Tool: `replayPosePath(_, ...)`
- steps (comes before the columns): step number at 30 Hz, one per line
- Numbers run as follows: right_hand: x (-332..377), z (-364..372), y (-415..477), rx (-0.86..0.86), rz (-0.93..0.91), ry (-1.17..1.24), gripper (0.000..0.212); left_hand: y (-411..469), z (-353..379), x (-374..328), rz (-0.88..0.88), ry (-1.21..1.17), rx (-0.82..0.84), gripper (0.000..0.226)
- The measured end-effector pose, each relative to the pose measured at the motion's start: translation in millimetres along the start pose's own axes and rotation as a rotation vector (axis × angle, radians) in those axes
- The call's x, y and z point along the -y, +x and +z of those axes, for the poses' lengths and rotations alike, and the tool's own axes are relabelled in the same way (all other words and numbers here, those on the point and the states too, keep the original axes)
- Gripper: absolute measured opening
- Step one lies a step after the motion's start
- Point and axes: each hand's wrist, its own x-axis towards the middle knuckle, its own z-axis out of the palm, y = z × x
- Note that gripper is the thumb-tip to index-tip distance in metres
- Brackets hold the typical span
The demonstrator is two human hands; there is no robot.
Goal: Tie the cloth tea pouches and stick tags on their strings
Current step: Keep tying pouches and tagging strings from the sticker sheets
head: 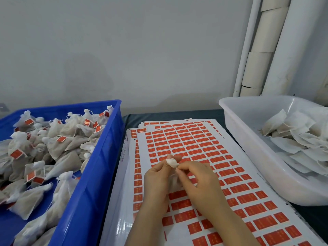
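Note:
Both hands meet over the sticker sheets (204, 148) of red tags. My left hand (156, 176) grips a white cloth tea pouch (171, 162), whose gathered top sticks up above the fingers while its body is mostly hidden between my hands. My right hand (197, 176) pinches at the pouch's neck, where the string is too thin to make out. The blue crate (106, 157) on the left holds several tied pouches with red tags. The white tub (248, 139) on the right holds several flat, untied pouches (292, 132).
The sticker sheets lie stacked on a dark table (131, 116) between the crate and the tub. A grey wall stands behind. Cardboard tubes and white pipes (262, 50) lean in the back right corner.

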Motion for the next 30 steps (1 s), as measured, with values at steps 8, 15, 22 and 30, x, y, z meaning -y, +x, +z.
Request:
replayPosePath(8, 4.1, -7.8, 1.6, -0.130, 0.085, 0.193, 0.010, -3.7, 1.1, -3.9, 0.046, 0.094, 0.002, 0.022)
replayPosePath(15, -1.6, -9.7, 4.1, -0.199, 0.105, 0.196, 0.032, -5.5, -0.9, -3.4, 0.086, 0.217, 0.173, 0.023)
replayPosePath(22, -4.6, -10.5, 5.0, -0.219, 0.160, 0.246, 0.029, -11.3, -1.3, -7.6, 0.137, 0.254, 0.345, 0.020)
replayPosePath(30, 2.0, -13.1, 5.9, -0.207, 0.206, 0.392, 0.014, -9.6, 0.0, -2.3, 0.162, 0.283, 0.309, 0.025)
